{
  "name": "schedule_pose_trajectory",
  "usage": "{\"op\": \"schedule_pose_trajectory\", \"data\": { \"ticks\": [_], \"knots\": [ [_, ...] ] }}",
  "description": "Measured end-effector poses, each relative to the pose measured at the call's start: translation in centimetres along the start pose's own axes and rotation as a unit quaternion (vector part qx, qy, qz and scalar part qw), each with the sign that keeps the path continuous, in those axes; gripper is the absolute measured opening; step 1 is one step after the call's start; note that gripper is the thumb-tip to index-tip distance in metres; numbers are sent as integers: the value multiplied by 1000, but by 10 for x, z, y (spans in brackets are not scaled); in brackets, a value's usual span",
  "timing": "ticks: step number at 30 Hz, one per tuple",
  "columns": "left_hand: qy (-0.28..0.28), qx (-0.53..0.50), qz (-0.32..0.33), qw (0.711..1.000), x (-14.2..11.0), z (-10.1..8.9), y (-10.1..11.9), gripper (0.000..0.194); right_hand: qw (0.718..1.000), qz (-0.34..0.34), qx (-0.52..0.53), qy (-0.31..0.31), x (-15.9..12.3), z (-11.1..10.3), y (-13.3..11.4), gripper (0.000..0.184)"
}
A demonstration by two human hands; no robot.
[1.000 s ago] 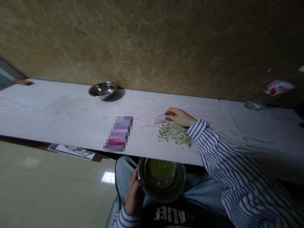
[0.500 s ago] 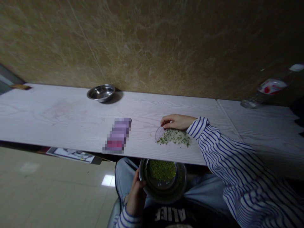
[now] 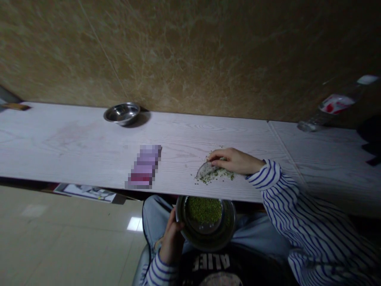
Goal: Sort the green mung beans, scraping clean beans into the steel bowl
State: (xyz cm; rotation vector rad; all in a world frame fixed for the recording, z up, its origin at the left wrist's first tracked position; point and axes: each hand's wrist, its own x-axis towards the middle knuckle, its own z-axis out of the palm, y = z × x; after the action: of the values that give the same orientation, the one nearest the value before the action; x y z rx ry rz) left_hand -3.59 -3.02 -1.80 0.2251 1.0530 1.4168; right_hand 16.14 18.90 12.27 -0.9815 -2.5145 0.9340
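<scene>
My right hand point(image 3: 233, 161) rests on the pale wooden table point(image 3: 74, 151), fingers pinched on a small clear plastic scraper point(image 3: 205, 170). The scraper lies against a heap of small green beans point(image 3: 218, 174) close to the table's near edge. Below that edge my left hand point(image 3: 171, 240) grips the rim of a steel bowl point(image 3: 229, 226) held over my lap. This bowl holds a mound of the same green beans point(image 3: 204, 209).
A second steel bowl point(image 3: 122, 113) stands at the back by the marbled wall. A blurred purple rectangle point(image 3: 145, 166) lies left of the beans. A plastic bottle point(image 3: 333, 106) lies at the far right. Tiled floor shows at the lower left.
My right hand has drawn the scraper and the beans toward the table's near edge, packing the heap smaller. The left hand keeps the bowl in place.
</scene>
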Motion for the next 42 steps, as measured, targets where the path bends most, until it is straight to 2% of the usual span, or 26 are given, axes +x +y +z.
{"op": "schedule_pose_trajectory", "data": {
  "ticks": [2,4,7,11,17,20,23,27,34,42],
  "knots": [
    [3,-4,-4,1000,0,0,-1,47,995,17,-13,94,-15,7,-2,17],
    [-2,-10,-10,1000,0,0,-2,48,986,36,-31,161,-31,18,-4,18],
    [-12,-17,-13,1000,2,-2,-4,49,975,55,-45,209,-53,37,-3,19],
    [-15,-5,-14,1000,4,-6,-5,54,963,42,-89,252,-70,58,-2,19],
    [-16,8,-10,1000,3,-8,-4,54,958,9,-131,253,-73,69,-11,18],
    [-29,12,-2,1000,3,-7,-3,54,961,-14,-132,243,-75,71,-16,16],
    [-16,14,2,1000,0,-2,-1,53,959,-12,-132,250,-81,69,-18,16],
    [7,10,3,1000,-2,2,0,51,951,27,-131,280,-94,65,-16,16],
    [-21,15,-1,1000,4,-7,-5,53,935,134,-89,317,-119,66,-3,19],
    [-20,9,-3,1000,0,3,-3,51,922,176,-95,331,-127,62,4,23]
  ]
}}
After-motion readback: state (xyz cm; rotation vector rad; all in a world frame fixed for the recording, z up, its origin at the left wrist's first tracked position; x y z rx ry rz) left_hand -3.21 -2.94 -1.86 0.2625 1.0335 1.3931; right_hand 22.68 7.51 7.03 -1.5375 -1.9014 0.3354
